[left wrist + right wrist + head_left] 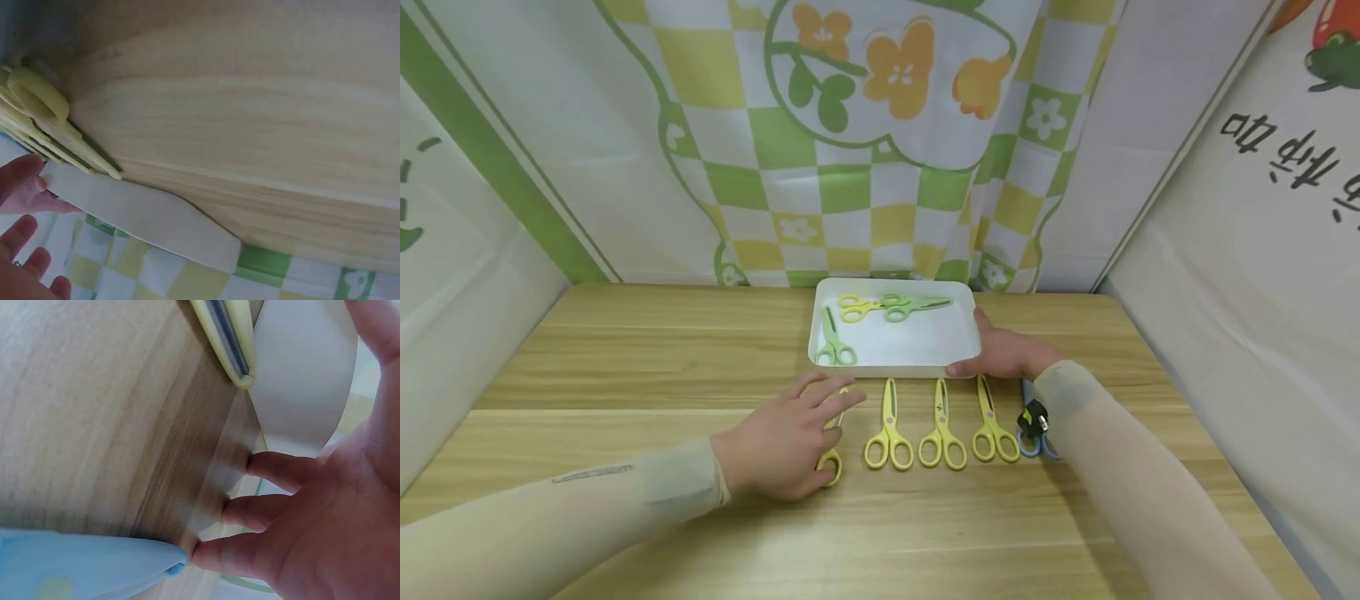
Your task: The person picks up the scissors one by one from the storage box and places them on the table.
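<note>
My left hand (pixel 786 437) is spread over the leftmost yellow scissors (pixel 831 467), hiding most of them. Its fingers (pixel 24 237) are extended; the thumb lies by the handle loops. At the front right corner of the white tray (pixel 895 372), my right hand (pixel 1011 354) holds the corner, thumb along the front wall. Its other fingers (pixel 256 512) reach down to the table beside the tray. Inside the tray are yellow scissors (pixel 853 312) and two green scissors (pixel 917 307), one lying at the left front corner.
Three more yellow scissors (pixel 889 433) lie in a row before the tray, tips toward it. Blue scissors (pixel 1028 442) end the row, partly covered by the right wrist and its black camera. A checkered curtain (pixel 850 200) hangs behind the wooden table (pixel 925 533).
</note>
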The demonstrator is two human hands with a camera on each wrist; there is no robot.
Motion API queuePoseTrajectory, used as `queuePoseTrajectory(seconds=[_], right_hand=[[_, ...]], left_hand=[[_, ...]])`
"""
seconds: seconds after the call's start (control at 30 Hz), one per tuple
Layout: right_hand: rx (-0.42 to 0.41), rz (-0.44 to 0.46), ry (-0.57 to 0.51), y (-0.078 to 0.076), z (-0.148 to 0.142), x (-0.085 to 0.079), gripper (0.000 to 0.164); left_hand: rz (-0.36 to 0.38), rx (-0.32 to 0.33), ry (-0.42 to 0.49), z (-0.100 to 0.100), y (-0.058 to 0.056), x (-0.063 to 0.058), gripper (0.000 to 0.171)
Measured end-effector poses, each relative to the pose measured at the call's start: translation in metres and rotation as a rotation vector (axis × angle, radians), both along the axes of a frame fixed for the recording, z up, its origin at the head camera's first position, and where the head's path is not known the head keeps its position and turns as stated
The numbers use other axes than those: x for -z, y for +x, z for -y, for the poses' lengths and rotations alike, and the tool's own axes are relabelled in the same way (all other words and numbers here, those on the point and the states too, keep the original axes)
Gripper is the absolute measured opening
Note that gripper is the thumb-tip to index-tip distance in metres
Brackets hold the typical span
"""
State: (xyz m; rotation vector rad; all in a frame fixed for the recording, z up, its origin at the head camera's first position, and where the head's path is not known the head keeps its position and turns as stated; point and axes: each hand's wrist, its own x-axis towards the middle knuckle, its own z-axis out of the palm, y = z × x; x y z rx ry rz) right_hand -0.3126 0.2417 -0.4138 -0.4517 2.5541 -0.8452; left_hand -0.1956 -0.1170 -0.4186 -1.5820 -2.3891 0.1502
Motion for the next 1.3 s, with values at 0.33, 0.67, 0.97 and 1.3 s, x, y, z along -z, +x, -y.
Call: queuePoseTrajectory(seconds=[0.33, 0.67, 0.97, 1.3], right_hand=[[-0.007, -0.010, -0.019, 0.000, 0.000, 0.001, 0.131], [-0.021, -0.021, -0.035, 0.000, 0.000, 0.000, 0.130], [-0.026, -0.020, -0.025, -0.001, 0.000, 0.001, 0.131], [-0.026, -0.022, -0.029, -0.001, -0.001, 0.003, 0.130]], left_hand=[[0.160, -0.163, 0.059, 0.007, -0.001, 0.004, 0.044], [0.150, -0.255, 0.086, -0.002, -0.001, 0.013, 0.052], [0.201, -0.338, 0.159, -0.010, -0.010, 0.005, 0.041], [0.505, -0.855, 0.371, -0.013, -0.079, -0.032, 0.024]])
